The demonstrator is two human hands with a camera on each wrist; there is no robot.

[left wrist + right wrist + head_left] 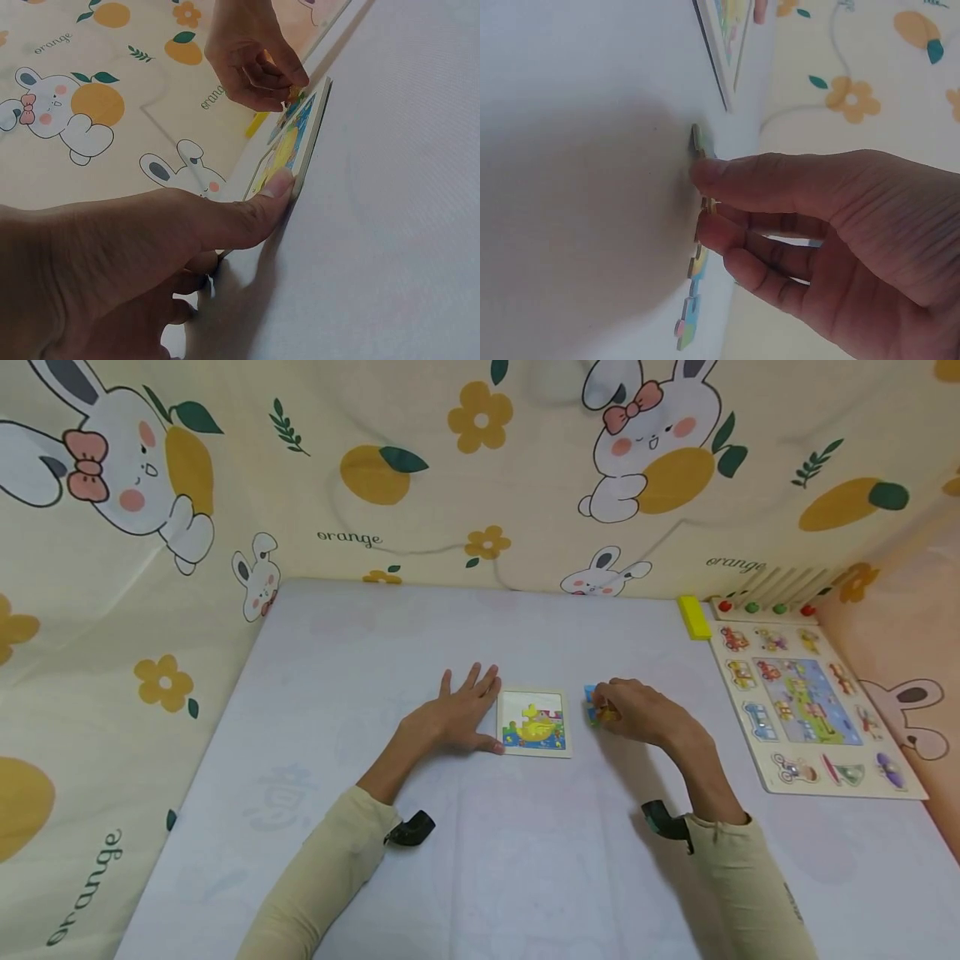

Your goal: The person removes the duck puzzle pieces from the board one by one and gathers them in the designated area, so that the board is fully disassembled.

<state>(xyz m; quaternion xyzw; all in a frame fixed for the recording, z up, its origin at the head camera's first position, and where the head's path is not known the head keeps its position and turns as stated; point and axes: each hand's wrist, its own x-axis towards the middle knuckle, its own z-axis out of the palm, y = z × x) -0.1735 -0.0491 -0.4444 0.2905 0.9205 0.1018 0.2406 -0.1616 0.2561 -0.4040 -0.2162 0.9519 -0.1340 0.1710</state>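
Note:
A small square jigsaw tray with a pale rim lies flat before me, partly filled with pieces that make a yellow duck on blue. White backing shows along the top of its picture. My left hand lies at the tray's left side, fingers spread, and its thumb rests on the rim. Right of the tray, my right hand pinches a yellowish puzzle piece between thumb and fingertips, low over the table; the fingers partly hide it. Loose blue and green pieces lie beneath and beside those fingers.
At the right stands a large wooden picture board with vehicle and toy shapes. Behind it are a counting rack with red and green beads and a yellow block. Rabbit-print cloth rises along the white table's back.

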